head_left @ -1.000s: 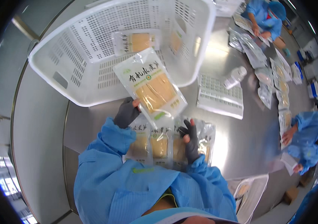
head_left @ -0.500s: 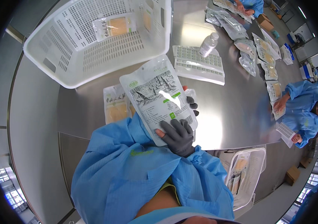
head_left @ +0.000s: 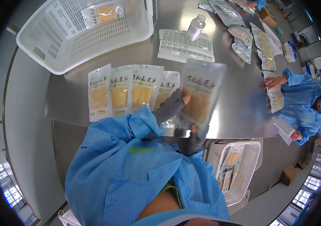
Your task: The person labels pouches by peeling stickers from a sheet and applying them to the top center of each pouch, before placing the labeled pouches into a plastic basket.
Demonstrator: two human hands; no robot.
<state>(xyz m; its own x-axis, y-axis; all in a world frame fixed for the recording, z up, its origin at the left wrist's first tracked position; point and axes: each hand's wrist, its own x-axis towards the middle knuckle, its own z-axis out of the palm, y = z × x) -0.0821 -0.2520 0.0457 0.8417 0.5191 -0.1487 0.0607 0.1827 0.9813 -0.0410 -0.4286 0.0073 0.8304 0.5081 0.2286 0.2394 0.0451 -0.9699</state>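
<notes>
I hold up a sealed food pouch (head_left: 202,92), blurred by motion, its clear window showing tan contents. My left hand (head_left: 171,104), in a grey glove with bare fingertips, closes on the pouch's left edge. My right hand (head_left: 197,140), gloved alike, grips its lower edge; most of those fingers are hidden or blurred. To the left, several similar pouches (head_left: 99,92) lie in an overlapping row on the steel table (head_left: 130,56). The rightmost pouch (head_left: 170,81) of that row is partly covered by my left hand.
A white perforated basket (head_left: 60,67) with pouches stands at the far left. A clear bottle (head_left: 196,27) rests on sheets of small labels (head_left: 168,52). Another basket (head_left: 249,165) stands low at the right. Co-worker's hands (head_left: 275,82) handle pouches at the table's right side.
The held pouch has turned from its printed back to its windowed face and moved right. My left hand now shows at its left edge. The view has shifted, uncovering the row of pouches.
</notes>
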